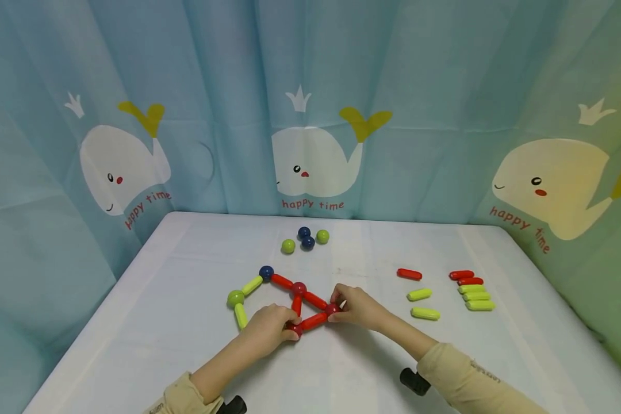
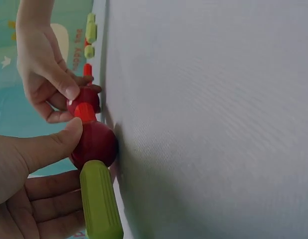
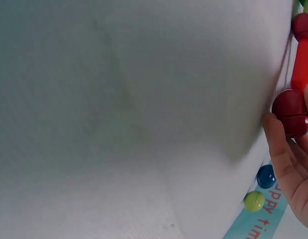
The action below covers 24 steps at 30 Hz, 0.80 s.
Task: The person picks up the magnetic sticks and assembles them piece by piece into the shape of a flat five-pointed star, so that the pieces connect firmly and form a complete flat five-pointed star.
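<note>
A flat frame of sticks and balls lies on the white table (image 1: 186, 356). Its red sticks (image 1: 315, 300) and red balls (image 1: 299, 288) make a triangle. Yellow-green sticks (image 1: 252, 286), a green ball (image 1: 235, 298) and a dark blue ball (image 1: 266, 273) form the left side. With thumb and fingers, my left hand (image 1: 265, 332) holds the triangle's near red ball (image 2: 98, 144), where a yellow-green stick (image 2: 100, 199) also joins. My right hand (image 1: 363, 309) pinches the red ball (image 3: 289, 112) at the triangle's right corner. My left hand hides part of the frame in the head view.
Two dark blue balls (image 1: 307, 243) and two green balls (image 1: 288, 246) sit behind the frame. Loose red sticks (image 1: 410, 274) and yellow-green sticks (image 1: 425, 313) lie on the right, several in a stacked row. A whale-print curtain (image 1: 424, 69) hangs around the table.
</note>
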Available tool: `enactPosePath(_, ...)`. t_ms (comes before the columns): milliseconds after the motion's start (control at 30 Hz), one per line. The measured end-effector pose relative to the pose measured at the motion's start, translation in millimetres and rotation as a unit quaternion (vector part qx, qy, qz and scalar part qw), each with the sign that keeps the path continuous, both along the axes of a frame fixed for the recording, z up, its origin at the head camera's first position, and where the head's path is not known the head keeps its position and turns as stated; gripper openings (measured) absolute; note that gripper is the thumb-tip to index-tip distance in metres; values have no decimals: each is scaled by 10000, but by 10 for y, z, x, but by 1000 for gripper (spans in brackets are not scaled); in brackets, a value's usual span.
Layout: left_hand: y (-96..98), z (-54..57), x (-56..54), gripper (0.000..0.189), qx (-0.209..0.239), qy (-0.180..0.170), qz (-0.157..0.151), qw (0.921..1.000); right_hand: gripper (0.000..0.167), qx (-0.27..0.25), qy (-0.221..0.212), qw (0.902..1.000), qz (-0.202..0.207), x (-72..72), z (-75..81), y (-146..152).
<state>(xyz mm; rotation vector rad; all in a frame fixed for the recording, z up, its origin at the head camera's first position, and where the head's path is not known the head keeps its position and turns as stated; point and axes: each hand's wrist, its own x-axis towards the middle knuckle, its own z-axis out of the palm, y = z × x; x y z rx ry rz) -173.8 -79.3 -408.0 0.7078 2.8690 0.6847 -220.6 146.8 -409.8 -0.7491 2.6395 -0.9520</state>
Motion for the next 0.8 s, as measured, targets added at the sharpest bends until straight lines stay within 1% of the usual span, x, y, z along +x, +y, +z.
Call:
enactPosePath(133,-62,-9,-4,29,70,-231,-57,9997,26,7,70,10000,-44,8,-9,-18)
enactPosePath(200,-105,-12,10,35,176,-389,-28,9991,25,-10,84,10000,-34,11,-12,-20)
enactPosePath(267,-152,-10,44,40,161,-356,26,9992,25,-12,92,9999,-41,11,-16,-14)
enactPosePath(333,-195,1,93,41,-28,-183,61,9998,25,8,61,10000,-28,13,-20,-1)
enactPosePath(467,-289,13,216,31,-524,428,1,9977,23,60,-11,10000,22,10,-20,21)
enactPosePath(567,-354,-9,285,24,-613,860,18,9944,22,99,-25,9999,81,22,-7,31)
enactPosePath(633,-387,-37,304,21,-581,1164,185,9913,21,169,0,9998,129,45,5,37)
enactPosePath(700,-418,-70,296,20,-521,1363,415,9884,21,311,68,9993,181,82,25,40)
enactPosePath(733,-431,-84,280,21,-494,1447,534,9868,21,430,129,9988,213,108,41,40)
enactPosePath(800,-456,-103,232,26,-457,1519,748,9845,23,850,407,9949,360,164,72,42)
